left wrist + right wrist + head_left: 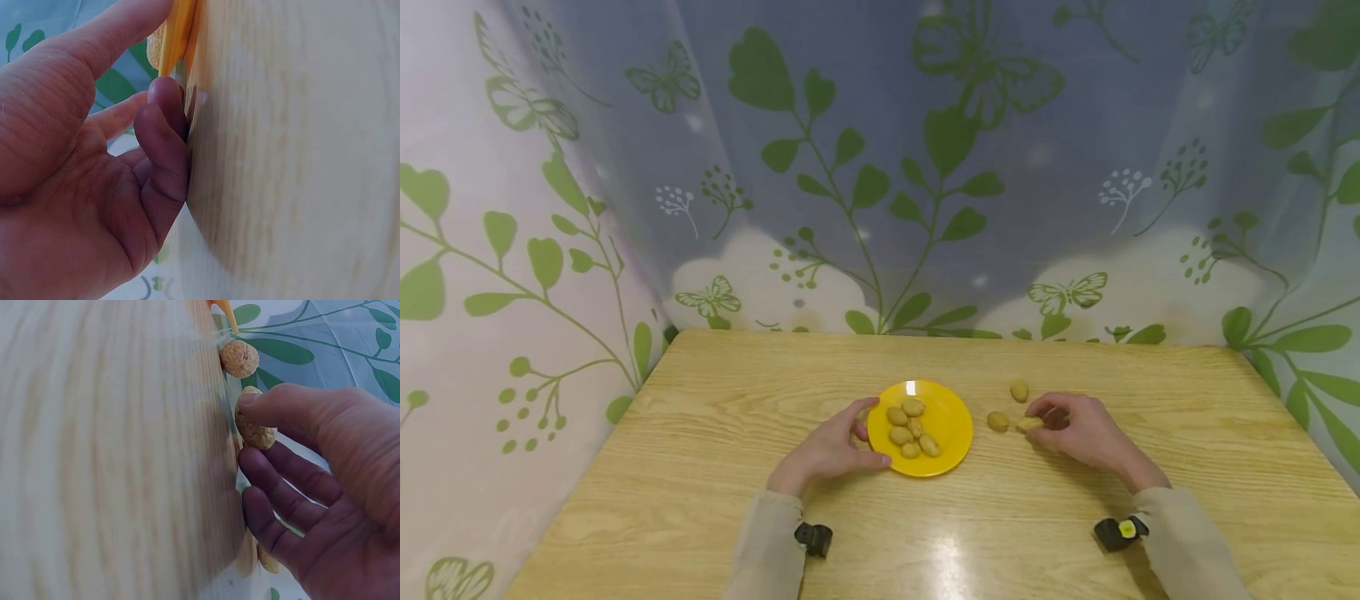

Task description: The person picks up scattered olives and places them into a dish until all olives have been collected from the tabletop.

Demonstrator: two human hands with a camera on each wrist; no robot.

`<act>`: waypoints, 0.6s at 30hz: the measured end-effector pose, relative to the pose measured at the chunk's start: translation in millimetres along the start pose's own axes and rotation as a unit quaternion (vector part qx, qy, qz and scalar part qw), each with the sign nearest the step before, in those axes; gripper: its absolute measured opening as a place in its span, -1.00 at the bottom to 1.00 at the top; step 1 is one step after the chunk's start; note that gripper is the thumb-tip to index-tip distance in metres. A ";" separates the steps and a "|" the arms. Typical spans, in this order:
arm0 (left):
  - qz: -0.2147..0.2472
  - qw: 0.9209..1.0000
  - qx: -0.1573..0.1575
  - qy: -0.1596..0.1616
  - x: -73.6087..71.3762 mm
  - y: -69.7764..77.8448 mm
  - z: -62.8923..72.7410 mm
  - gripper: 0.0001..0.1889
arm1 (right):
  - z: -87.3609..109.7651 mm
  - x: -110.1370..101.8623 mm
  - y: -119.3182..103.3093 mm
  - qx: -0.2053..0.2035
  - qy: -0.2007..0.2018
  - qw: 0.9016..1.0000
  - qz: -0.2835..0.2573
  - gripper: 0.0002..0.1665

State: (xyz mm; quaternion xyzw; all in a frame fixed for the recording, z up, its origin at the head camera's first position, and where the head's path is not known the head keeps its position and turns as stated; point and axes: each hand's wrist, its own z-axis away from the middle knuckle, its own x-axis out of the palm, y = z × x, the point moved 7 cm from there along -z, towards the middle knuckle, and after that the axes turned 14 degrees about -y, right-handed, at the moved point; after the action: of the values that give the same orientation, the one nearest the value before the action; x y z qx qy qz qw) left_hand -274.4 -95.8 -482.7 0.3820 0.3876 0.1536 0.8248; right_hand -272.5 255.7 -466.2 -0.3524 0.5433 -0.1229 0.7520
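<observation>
My left hand (829, 450) holds the near-left rim of a yellow plate (955, 425), thumb and forefinger at its edge; the plate's side (178, 37) shows in the left wrist view. Several tan, rough-shelled walnuts (900, 435) lie grouped on the plate's left half. Right of the plate, my right hand (1086, 429) pinches one walnut (255, 428) between thumb and fingers, close to the tabletop. Next to that one lies a loose walnut (997, 421), and another walnut (1018, 390) sits farther back. One more walnut (269, 561) is partly hidden behind my right fingers.
The wood-grain table (700, 500) spreads out on both sides of the plate. A curtain (865, 167) printed with leaves and butterflies hangs along the back edge and the sides. Each wrist carries a small black camera (814, 539).
</observation>
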 end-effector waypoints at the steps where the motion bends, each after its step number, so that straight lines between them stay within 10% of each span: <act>1: 0.000 1.000 0.000 -0.001 0.1 -0.1 -0.1 -0.03 | 0.2 -0.1 0.0 0.002 0.000 1.000 -0.001 -0.74; 18: 0.004 1.000 -0.003 -0.001 0.5 -0.8 -0.5 -0.03 | -2.5 0.9 -26.1 -0.039 0.033 0.999 0.000 -0.76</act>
State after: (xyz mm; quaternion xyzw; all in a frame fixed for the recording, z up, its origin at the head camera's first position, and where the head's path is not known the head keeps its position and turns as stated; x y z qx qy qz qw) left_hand -274.5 -95.8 -483.7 0.3813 0.3844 0.1578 0.8258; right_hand -269.2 235.4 -450.0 -0.3774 0.5719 -0.1134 0.7195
